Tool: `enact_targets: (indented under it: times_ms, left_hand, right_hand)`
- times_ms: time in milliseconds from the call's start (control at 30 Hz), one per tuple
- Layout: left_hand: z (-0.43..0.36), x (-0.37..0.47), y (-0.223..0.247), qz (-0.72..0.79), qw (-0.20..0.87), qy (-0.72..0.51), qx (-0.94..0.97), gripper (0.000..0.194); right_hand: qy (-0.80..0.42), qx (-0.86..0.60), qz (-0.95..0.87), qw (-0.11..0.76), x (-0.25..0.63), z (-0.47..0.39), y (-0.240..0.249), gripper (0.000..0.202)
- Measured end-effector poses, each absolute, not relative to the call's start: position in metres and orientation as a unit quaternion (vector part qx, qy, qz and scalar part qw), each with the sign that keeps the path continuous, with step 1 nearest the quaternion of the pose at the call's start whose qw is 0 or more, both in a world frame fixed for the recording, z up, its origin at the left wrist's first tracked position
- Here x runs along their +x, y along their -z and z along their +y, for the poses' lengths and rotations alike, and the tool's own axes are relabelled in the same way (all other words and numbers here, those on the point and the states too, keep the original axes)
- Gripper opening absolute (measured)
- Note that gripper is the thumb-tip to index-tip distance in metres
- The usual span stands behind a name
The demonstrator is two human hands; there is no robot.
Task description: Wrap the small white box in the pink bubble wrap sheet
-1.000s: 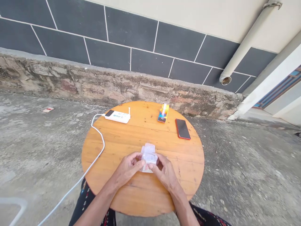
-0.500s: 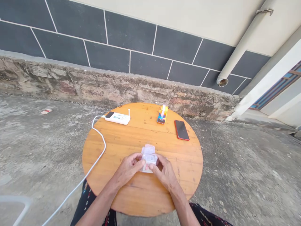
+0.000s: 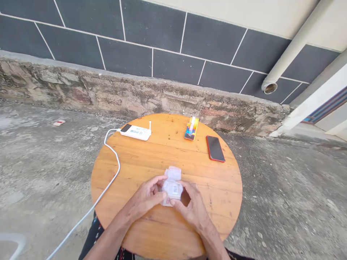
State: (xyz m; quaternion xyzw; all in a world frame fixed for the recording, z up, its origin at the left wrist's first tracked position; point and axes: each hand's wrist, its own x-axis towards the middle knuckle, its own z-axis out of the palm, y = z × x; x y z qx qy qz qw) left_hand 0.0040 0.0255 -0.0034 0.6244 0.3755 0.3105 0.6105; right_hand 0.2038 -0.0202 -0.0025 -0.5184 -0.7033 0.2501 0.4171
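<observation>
Between my two hands, low over the near half of the round wooden table (image 3: pixel 130 166), is a small clear plastic package (image 3: pixel 172 189) with a flap at its far end and a dark printed patch on top. My left hand (image 3: pixel 150 191) grips its left side with thumb and fingers. On the right side, my right hand (image 3: pixel 189 202) holds it the same way, thumb at the near edge. What lies inside the package is too blurred to make out.
Toward the back left lies a white power strip-like device (image 3: pixel 135 132) with a white cable (image 3: pixel 115 155) running off the table's left edge. A yellow tape dispenser (image 3: pixel 191 129) stands at the back, and a red-edged phone (image 3: pixel 215 148) lies at right. Behind is a stone-based wall (image 3: pixel 121 94).
The package has tilted so that its top face and printed patch show more. My hands have shifted slightly with it, still gripping both sides. The whole view has turned a little.
</observation>
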Motion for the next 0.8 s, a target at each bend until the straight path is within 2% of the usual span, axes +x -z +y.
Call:
enact_targets:
  times_ms: [167, 400, 633, 800]
  left_hand:
    - [0.025, 0.004, -0.004, 0.386, 0.601, -0.281, 0.64, 0.054]
    - [0.024, 0.011, -0.004, 0.416, 0.544, -0.339, 0.644, 0.037]
    - [0.029, 0.02, -0.004, 0.429, 0.545, -0.345, 0.633, 0.03]
    - [0.03, 0.025, -0.013, 0.463, 0.506, -0.341, 0.643, 0.03]
  right_hand:
    - [-0.256, -0.533, -0.71, 0.382, 0.203, -0.021, -0.006, 0.032]
    - [-0.192, -0.549, -0.736, 0.346, 0.201, -0.017, -0.011, 0.024]
    - [-0.086, -0.594, -0.725, 0.338, 0.203, -0.021, 0.0, 0.045]
    - [-0.055, -0.569, -0.756, 0.318, 0.206, -0.023, -0.003, 0.039]
